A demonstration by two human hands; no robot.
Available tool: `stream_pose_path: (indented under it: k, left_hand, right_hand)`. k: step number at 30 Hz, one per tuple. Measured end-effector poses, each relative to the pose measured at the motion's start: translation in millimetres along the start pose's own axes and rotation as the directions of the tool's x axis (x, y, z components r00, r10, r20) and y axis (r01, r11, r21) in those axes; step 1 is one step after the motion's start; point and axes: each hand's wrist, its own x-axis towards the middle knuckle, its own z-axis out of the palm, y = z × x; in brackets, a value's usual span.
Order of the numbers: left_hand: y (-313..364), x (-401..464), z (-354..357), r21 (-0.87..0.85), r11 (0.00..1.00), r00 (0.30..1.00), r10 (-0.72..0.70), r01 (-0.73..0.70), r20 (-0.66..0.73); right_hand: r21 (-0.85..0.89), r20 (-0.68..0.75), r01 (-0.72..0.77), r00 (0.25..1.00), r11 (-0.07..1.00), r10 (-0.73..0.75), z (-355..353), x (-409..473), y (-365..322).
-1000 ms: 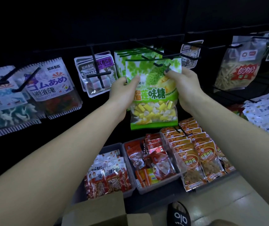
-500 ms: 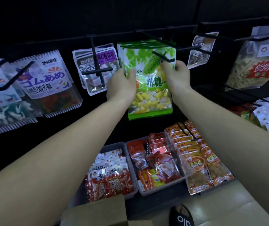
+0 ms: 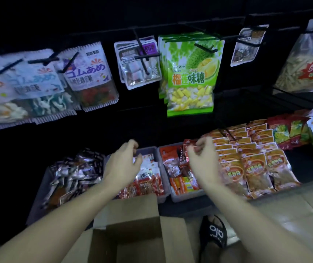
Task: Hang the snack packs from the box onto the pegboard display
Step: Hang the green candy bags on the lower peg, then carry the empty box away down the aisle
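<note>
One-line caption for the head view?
Green durian candy pack hangs on its peg; left hand and right hand, both empty, above cardboard box.

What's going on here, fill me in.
A person is stocking a pegboard display from a cardboard box at their feet. A green durian candy pack hangs on its hook in front of several matching packs, with neither hand touching it. Both hands are empty, fingers loosely curled: the left hand is above the grey bins of snacks, the right hand beside it. The box is open just below them.
</note>
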Motion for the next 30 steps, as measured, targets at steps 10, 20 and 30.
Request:
stream_pose_path:
  k: [10,20,30]
  left_hand:
    - [-153.6,-203.8,56.7,0.305,0.761,0.604,-0.643,0.572,0.472]
    - [-164.2,-290.9,62.0,0.053,0.731,0.645,-0.632,0.68,0.43]
    - [-180.5,-313.5,-33.0,-0.09,0.648,0.652,-0.738,0.757,0.173]
  right_hand:
    - [-0.685,0.552,-0.049,0.616,0.727,0.562,54.1,-185.5,90.1]
    - [-0.586,0.572,-0.007,0.705,0.81,0.42,66.0,-244.5,82.0]
    - [-0.512,0.607,0.279,0.786,0.812,0.113,82.0,-261.0,-27.3]
